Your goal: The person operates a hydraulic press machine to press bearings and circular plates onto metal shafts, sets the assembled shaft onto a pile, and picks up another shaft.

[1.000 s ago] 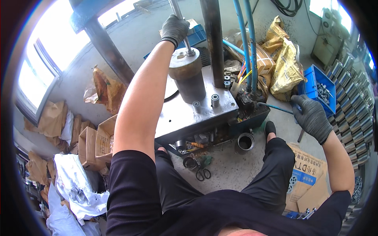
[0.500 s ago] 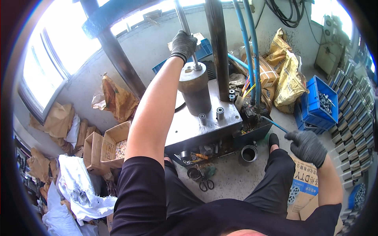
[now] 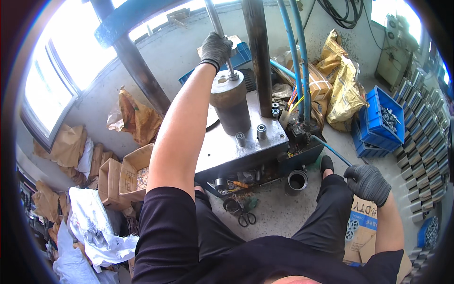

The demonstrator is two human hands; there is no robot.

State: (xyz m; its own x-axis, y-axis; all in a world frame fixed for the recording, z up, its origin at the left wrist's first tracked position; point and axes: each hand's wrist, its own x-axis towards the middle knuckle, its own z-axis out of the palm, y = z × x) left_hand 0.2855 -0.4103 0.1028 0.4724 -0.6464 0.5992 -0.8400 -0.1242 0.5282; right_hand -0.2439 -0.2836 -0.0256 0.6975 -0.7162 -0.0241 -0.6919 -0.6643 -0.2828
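Note:
My left hand, in a dark grey glove, is wrapped round an upright metal rod. The rod's lower end meets the top of a thick metal cylinder, which stands on a steel press table. My right hand, gloved alike, is closed round the end of a blue lever coming from the machine's right side; its grip end is hidden in the fist. Small ringed metal sleeves stand on the table just right of the cylinder.
Dark press columns and blue hoses rise behind the table. A metal can and scissors are on the floor between my legs. Blue crates of metal parts and stacked metal tubes are at right, cardboard boxes at left.
My right hand has moved slightly down with the lever's end. My left hand keeps its hold on the rod. The whole view has shifted a little.

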